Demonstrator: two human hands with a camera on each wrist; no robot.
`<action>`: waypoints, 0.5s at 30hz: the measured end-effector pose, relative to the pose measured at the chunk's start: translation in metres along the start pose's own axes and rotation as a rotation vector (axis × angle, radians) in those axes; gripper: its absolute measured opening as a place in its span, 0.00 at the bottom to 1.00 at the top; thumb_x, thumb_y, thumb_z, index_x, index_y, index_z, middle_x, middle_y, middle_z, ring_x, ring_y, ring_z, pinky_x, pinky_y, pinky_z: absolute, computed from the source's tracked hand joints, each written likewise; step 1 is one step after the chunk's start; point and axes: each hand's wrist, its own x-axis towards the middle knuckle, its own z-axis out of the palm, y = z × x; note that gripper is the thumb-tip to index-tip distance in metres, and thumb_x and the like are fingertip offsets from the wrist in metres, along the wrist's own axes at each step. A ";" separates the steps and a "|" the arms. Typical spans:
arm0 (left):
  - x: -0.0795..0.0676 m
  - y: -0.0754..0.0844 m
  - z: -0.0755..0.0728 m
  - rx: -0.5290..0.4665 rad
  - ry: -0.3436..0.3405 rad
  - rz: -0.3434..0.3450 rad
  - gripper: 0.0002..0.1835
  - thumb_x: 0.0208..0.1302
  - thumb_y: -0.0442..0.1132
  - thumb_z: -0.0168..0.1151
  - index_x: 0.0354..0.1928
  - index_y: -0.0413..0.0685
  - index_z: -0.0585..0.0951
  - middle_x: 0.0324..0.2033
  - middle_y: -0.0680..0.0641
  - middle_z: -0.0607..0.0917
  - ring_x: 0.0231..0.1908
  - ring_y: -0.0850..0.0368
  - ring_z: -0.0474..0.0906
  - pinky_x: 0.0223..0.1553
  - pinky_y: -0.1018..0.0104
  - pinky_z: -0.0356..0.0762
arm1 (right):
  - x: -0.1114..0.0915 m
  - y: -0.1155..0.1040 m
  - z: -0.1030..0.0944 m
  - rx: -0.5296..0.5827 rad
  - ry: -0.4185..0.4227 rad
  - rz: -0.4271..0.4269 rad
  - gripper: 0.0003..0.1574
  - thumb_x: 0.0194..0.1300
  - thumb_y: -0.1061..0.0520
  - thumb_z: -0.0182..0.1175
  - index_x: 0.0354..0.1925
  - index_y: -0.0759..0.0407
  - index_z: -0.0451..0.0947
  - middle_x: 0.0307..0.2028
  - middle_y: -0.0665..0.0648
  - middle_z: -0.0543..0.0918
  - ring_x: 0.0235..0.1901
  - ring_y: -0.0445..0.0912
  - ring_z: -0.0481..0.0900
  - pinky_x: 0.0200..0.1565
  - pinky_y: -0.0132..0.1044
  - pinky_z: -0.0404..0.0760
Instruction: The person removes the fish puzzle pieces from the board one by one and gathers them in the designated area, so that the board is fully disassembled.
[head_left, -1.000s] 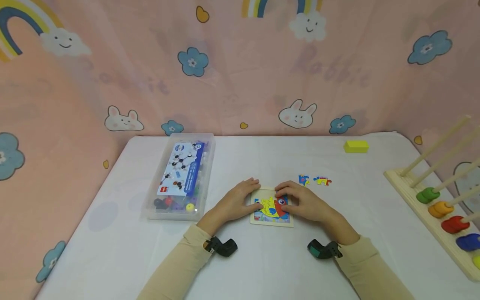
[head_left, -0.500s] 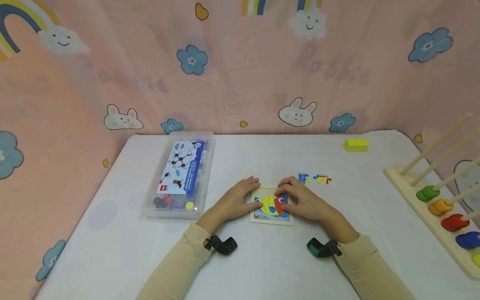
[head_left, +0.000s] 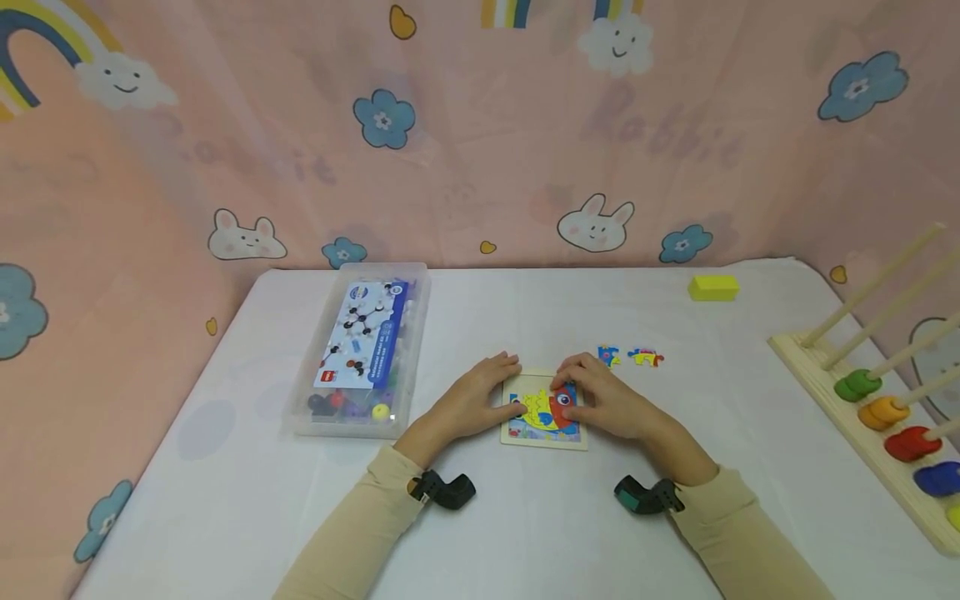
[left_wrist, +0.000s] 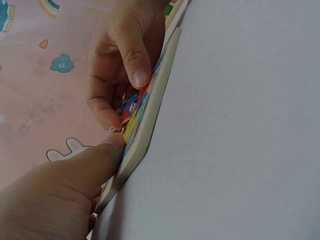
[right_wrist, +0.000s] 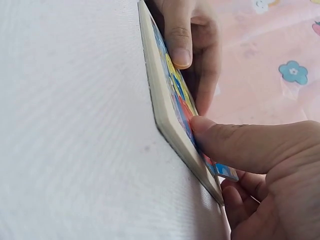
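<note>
A small wooden jigsaw board [head_left: 543,446] with a yellow and red fish picture lies on the white table between the hands. My left hand [head_left: 471,402] holds its left side, thumb on the picture and fingers along the edge. With thumb and fingers, my right hand [head_left: 613,406] pinches a red and blue puzzle piece [left_wrist: 130,106] bearing the fish's eye, at the board's right side. In the left wrist view this piece stands tilted against the picture. Part of it is hidden by the right thumb. A blue piece [head_left: 608,357] and a yellow-red piece [head_left: 646,358] lie beyond the right hand.
To the left lies a clear plastic case [head_left: 352,429] of molecular model parts. A yellow block [head_left: 713,289] sits at the back right. Along the right edge stands a wooden peg rack [head_left: 795,367] with coloured beads. A pink patterned cloth [head_left: 480,167] hangs behind the table.
The right fingers have shifted very slightly at the board's upper right. The left hand and the board stay put; the head view has tilted a little.
</note>
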 end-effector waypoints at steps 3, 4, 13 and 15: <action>0.000 0.000 0.001 0.006 0.001 0.005 0.36 0.60 0.55 0.63 0.66 0.44 0.69 0.68 0.48 0.67 0.71 0.53 0.56 0.72 0.57 0.55 | -0.001 0.000 0.000 0.007 0.013 -0.008 0.21 0.58 0.58 0.67 0.50 0.58 0.74 0.54 0.59 0.71 0.56 0.54 0.66 0.61 0.59 0.68; 0.000 -0.001 0.001 0.009 0.000 0.003 0.36 0.60 0.55 0.63 0.66 0.44 0.69 0.68 0.48 0.67 0.71 0.53 0.56 0.72 0.57 0.55 | -0.001 0.000 0.000 0.010 0.018 -0.005 0.24 0.57 0.57 0.67 0.52 0.59 0.72 0.54 0.59 0.72 0.56 0.54 0.66 0.62 0.58 0.68; 0.001 0.000 0.000 0.001 -0.012 -0.011 0.35 0.61 0.54 0.63 0.66 0.45 0.69 0.69 0.49 0.66 0.71 0.54 0.55 0.72 0.57 0.55 | -0.003 -0.001 -0.001 0.057 0.062 0.048 0.26 0.61 0.65 0.61 0.58 0.61 0.71 0.57 0.59 0.74 0.60 0.55 0.69 0.64 0.55 0.68; 0.000 0.000 0.000 -0.002 -0.012 -0.014 0.36 0.60 0.54 0.63 0.66 0.44 0.69 0.69 0.49 0.66 0.71 0.54 0.55 0.72 0.57 0.55 | -0.003 -0.001 0.000 0.058 0.071 0.041 0.24 0.61 0.66 0.60 0.57 0.60 0.73 0.56 0.59 0.75 0.59 0.54 0.70 0.63 0.55 0.70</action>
